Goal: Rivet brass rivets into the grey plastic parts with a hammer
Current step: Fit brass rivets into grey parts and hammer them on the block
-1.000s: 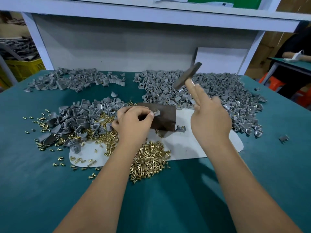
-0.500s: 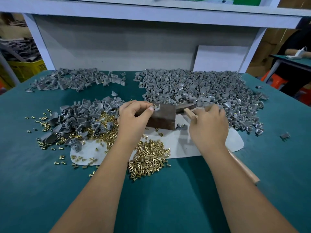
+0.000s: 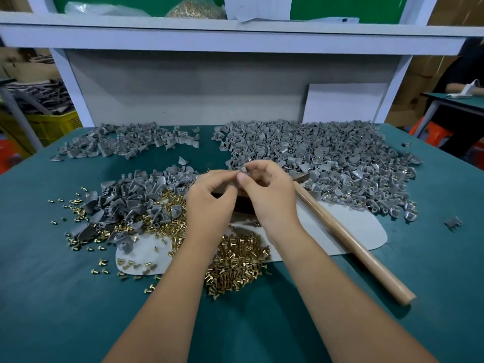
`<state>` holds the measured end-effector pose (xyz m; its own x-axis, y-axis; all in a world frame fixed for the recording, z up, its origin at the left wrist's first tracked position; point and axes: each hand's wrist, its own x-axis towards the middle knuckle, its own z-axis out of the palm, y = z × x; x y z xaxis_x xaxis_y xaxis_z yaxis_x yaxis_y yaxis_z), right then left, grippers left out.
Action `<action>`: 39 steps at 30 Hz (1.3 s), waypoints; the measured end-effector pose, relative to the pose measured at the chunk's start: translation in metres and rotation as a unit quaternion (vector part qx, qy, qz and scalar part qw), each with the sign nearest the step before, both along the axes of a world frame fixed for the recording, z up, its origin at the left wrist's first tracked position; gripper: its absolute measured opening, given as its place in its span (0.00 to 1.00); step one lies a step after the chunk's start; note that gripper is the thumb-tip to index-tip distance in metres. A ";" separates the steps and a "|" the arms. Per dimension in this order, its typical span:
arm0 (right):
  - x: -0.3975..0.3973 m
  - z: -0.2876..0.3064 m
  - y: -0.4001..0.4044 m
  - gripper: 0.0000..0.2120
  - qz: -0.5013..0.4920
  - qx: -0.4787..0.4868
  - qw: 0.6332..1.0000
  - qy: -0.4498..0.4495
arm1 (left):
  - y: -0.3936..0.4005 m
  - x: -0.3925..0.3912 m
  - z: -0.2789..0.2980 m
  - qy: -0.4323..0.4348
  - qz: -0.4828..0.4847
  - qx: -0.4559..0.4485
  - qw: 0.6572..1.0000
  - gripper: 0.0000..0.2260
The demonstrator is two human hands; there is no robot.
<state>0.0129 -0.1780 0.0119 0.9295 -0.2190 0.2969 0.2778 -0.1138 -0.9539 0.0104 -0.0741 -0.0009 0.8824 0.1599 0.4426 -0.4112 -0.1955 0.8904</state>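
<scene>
Both hands (image 3: 243, 195) on one grey part (image 3: 245, 171)

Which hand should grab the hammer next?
Probably the right hand. The hammer's wooden handle lies on the table just beside its wrist, while the left hand sits on the far side, fingers near the small grey plastic part pinched at the fingertips.
</scene>
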 end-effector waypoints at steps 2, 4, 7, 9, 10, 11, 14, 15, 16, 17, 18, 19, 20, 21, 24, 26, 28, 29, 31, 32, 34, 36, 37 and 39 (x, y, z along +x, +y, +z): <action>0.001 -0.004 -0.010 0.08 0.023 0.056 0.998 0.021 | -0.001 0.000 0.001 0.003 -0.018 -0.020 1.000 0.15; 0.001 -0.005 -0.017 0.07 0.074 0.138 0.987 0.043 | -0.001 0.002 0.002 0.010 -0.020 -0.039 0.999 0.13; 0.000 -0.005 -0.021 0.06 0.127 0.204 0.969 0.063 | 0.000 0.003 0.000 0.028 -0.038 -0.058 0.997 0.12; 0.000 -0.005 -0.021 0.06 0.129 0.199 0.970 0.060 | 0.001 0.004 -0.001 0.034 -0.047 -0.064 0.996 0.12; -0.001 -0.005 -0.021 0.05 0.129 0.197 0.970 0.058 | 0.002 0.004 -0.001 0.037 -0.049 -0.065 0.996 0.12; -0.001 -0.005 -0.021 0.05 0.130 0.196 0.970 0.056 | 0.003 0.005 -0.002 0.039 -0.052 -0.066 0.996 0.12; -0.002 -0.005 -0.022 0.04 0.123 0.179 0.975 0.050 | 0.004 0.006 -0.002 0.040 -0.059 -0.076 0.995 0.11; -0.001 -0.005 -0.023 0.04 0.120 0.171 0.977 0.047 | 0.004 0.006 -0.002 0.041 -0.059 -0.079 0.994 0.11; -0.001 -0.005 -0.024 0.05 0.117 0.163 0.979 0.044 | 0.004 0.007 -0.003 0.041 -0.059 -0.082 0.994 0.10; 0.000 -0.005 -0.024 0.05 0.112 0.149 0.982 0.040 | 0.004 0.007 -0.003 0.041 -0.062 -0.085 0.994 0.10; 0.001 -0.005 -0.025 0.05 0.105 0.133 0.985 0.035 | 0.004 0.008 -0.004 0.043 -0.068 -0.088 0.993 0.10; 0.001 -0.005 -0.026 0.06 0.100 0.115 0.988 0.029 | 0.004 0.008 -0.004 0.045 -0.077 -0.091 0.992 0.10; 0.002 -0.004 -0.026 0.06 0.097 0.099 0.990 0.024 | 0.004 0.008 -0.004 0.047 -0.087 -0.093 0.991 0.09; 0.002 -0.004 -0.026 0.06 0.096 0.085 0.992 0.020 | 0.004 0.008 -0.005 0.049 -0.096 -0.095 0.990 0.09; 0.002 -0.004 -0.027 0.07 0.093 0.060 0.994 0.013 | 0.005 0.008 -0.006 0.054 -0.114 -0.095 0.987 0.09; 0.002 -0.005 -0.027 0.06 0.090 0.055 0.994 0.014 | 0.006 0.008 -0.006 0.064 -0.135 -0.092 0.984 0.10; 0.002 -0.005 -0.026 0.07 0.086 0.034 0.996 0.019 | 0.006 0.008 -0.007 0.069 -0.144 -0.080 0.984 0.12; 0.002 -0.005 -0.026 0.06 0.084 0.021 0.996 0.021 | 0.006 0.008 -0.007 0.070 -0.143 -0.077 0.984 0.13; 0.001 -0.005 -0.025 0.06 0.082 0.005 0.996 0.023 | 0.006 0.009 -0.006 0.069 -0.139 -0.074 0.985 0.13; 0.001 -0.005 -0.025 0.05 0.082 0.003 0.996 0.021 | 0.006 0.009 -0.006 0.066 -0.138 -0.070 0.986 0.13; 0.001 -0.006 -0.025 0.06 0.072 0.000 0.997 0.013 | 0.006 0.009 -0.005 0.058 -0.141 -0.061 0.986 0.13; 0.001 -0.008 -0.023 0.07 0.034 -0.028 0.999 0.002 | 0.006 0.009 -0.005 0.051 -0.143 -0.056 0.987 0.13; 0.000 -0.010 -0.021 0.08 0.007 -0.053 0.999 -0.005 | 0.005 0.009 -0.005 0.049 -0.139 -0.052 0.988 0.13; -0.001 -0.012 -0.016 0.08 -0.033 -0.083 0.996 -0.016 | 0.005 0.009 -0.006 0.047 -0.126 -0.040 0.990 0.13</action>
<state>0.0123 -0.1943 -0.0004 0.9040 -0.2250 0.3635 0.2947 -0.2879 -0.9112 0.0196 -0.0690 -0.0065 0.9351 -0.0396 0.3522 -0.3532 -0.0239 0.9352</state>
